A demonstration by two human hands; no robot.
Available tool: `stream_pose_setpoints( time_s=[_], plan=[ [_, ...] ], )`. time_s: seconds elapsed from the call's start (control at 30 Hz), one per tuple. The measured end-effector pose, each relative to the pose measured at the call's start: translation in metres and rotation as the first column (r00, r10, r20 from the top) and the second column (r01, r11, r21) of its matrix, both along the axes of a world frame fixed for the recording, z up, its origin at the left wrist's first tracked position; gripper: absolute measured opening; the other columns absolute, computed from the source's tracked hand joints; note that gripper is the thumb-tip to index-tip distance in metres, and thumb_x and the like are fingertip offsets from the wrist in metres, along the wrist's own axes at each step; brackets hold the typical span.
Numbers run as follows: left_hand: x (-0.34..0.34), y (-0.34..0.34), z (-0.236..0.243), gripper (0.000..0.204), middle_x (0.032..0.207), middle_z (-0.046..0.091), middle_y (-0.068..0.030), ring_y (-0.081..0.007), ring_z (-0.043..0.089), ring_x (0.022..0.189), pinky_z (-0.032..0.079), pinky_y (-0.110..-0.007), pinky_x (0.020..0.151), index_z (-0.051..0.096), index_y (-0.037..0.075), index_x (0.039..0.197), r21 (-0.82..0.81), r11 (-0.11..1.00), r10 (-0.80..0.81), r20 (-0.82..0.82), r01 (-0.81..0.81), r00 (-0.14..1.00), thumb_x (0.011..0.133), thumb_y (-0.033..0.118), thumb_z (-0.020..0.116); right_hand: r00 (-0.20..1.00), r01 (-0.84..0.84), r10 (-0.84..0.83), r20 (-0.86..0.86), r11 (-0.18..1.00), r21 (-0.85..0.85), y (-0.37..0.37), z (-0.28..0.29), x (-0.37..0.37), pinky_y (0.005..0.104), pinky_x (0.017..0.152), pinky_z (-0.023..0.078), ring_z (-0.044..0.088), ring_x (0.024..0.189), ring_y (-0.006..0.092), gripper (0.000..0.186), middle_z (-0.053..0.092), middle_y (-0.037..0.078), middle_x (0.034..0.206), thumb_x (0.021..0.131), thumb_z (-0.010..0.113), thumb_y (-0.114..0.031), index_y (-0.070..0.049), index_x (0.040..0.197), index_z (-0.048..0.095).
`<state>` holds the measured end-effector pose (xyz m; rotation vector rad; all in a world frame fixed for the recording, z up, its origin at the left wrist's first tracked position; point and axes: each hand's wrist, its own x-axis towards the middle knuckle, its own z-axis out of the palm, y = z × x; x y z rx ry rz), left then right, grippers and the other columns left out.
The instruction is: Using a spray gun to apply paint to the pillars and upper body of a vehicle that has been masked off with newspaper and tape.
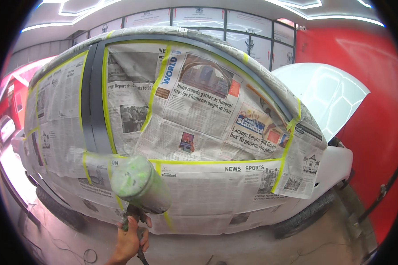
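My left hand [130, 238] reaches up from the lower edge, closed round the handle of a spray gun with a dark hose below. The gun's large, translucent cup [137, 185], blotched with pale green, hides much of the gun's head. A faint haze shows just beyond it, before a car's side [216, 190], which is covered in newspaper held by yellow-green tape [216, 161]. Between the covered windows, a dark grey pillar [93, 97] is left bare, near the haze. My right hand is not in view.
The car's raised white bonnet [323, 88] and front bumper [340, 163] are at right, above a tyre [303, 218]. A red wall [371, 176] and dark stand [380, 194] are beyond. Another tyre [62, 210] is at left. Thin cords [88, 256] lie on the floor [252, 247].
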<state>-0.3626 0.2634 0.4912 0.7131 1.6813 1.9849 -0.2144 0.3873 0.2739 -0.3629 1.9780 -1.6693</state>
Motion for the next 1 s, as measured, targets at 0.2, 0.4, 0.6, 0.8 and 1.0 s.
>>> stream_pose_setpoints(
  time_s=[0.2,0.4,0.6,0.8,1.0],
  plan=[
    [0.032,0.023,-0.044,0.057,0.092,0.053,-0.009,-0.0099,0.039,0.041,0.038,-0.025,0.032,0.043,-0.001,0.106,0.011,0.998,0.069,-0.054,-0.069,0.996,0.098,0.053,0.028,0.995,-0.072,0.073,-0.07,0.997,0.028,0.025,-0.037,-0.004,0.0328,0.074,0.046,0.054,0.086,0.0158,0.049,0.062,0.009,0.095,0.084,0.069,-0.039,-0.001,0.114,0.058],
    [0.053,0.044,-0.085,0.055,0.093,0.054,-0.0106,-0.0095,0.042,0.041,0.038,-0.025,0.031,0.044,-0.004,0.106,0.07,0.986,0.153,0.006,-0.153,0.988,0.098,0.05,0.033,0.982,-0.145,0.153,-0.108,0.986,0.081,0.043,-0.03,-0.009,0.033,0.066,0.045,0.052,0.075,0.0151,0.04,0.061,0.007,0.084,0.083,0.067,-0.031,0.0,0.107,0.06],
    [0.068,0.053,-0.105,0.056,0.087,0.057,-0.0115,-0.01,0.044,0.038,0.037,-0.024,0.031,0.044,-0.004,0.102,0.0,0.979,0.203,-0.004,-0.203,0.979,0.098,0.05,0.033,0.938,-0.304,0.298,-0.174,0.952,-0.008,0.05,-0.029,-0.011,0.0334,0.061,0.045,0.051,0.065,0.0158,0.032,0.057,0.006,0.072,0.087,0.063,-0.03,0.0,0.097,0.06],
    [0.08,0.054,-0.137,0.056,0.083,0.058,-0.0118,-0.0126,0.048,0.04,0.039,-0.026,0.034,0.049,-0.005,0.098,0.013,0.957,0.291,0.033,-0.291,0.956,0.099,0.049,0.033,0.956,-0.252,0.251,-0.154,0.968,0.015,0.044,-0.023,-0.012,0.0333,0.061,0.045,0.051,0.065,0.0159,0.032,0.057,0.006,0.073,0.087,0.063,-0.031,0.0,0.097,0.06],
    [0.098,0.06,-0.163,0.044,0.05,0.043,0.0029,-0.0048,0.036,0.038,0.026,-0.022,0.035,0.054,0.007,0.08,-0.25,0.862,0.441,-0.059,-0.441,0.895,0.102,0.04,0.034,0.968,-0.201,0.199,-0.152,0.98,0.002,0.038,-0.014,-0.014,0.0332,0.061,0.045,0.051,0.065,0.0161,0.033,0.057,0.006,0.073,0.087,0.063,-0.031,0.0,0.098,0.061]
  ],
)
